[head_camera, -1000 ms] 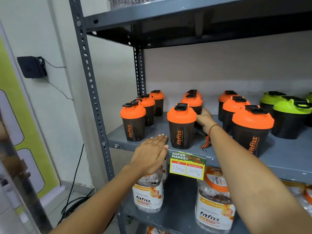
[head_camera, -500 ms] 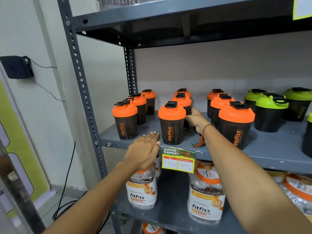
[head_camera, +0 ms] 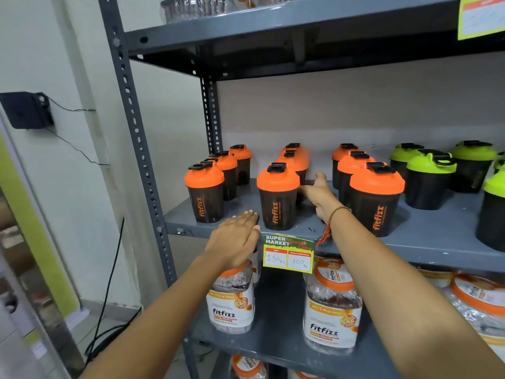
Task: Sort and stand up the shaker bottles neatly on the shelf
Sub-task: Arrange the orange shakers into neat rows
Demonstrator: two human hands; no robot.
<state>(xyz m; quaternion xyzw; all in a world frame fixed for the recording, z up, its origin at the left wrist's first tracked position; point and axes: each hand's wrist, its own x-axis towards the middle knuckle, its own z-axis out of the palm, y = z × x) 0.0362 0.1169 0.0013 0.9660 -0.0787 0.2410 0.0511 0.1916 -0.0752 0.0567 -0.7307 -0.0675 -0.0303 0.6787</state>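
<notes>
Black shaker bottles with orange lids stand upright in three columns on the grey shelf (head_camera: 437, 236); their front bottles are the left one (head_camera: 205, 192), the middle one (head_camera: 277, 198) and the right one (head_camera: 375, 198). Green-lidded shakers (head_camera: 429, 179) stand further right. My left hand (head_camera: 235, 239) lies flat and open at the shelf's front edge, between the left and middle front bottles, holding nothing. My right hand (head_camera: 321, 195) reaches in between the middle and right columns, thumb raised. Its fingers go behind the front middle bottle toward the second bottle (head_camera: 296, 162) and are hidden.
A price tag (head_camera: 288, 254) hangs from the shelf edge. Clear fitfizz jars (head_camera: 232, 305) (head_camera: 332, 310) stand on the shelf below. The perforated upright post (head_camera: 136, 132) bounds the left side and an upper shelf (head_camera: 273, 23) hangs overhead. A black box (head_camera: 26, 110) with wires is on the left wall.
The view has shifted so more green-lidded bottles show at the right. Both hands stay at the same spots beside the front middle bottle.
</notes>
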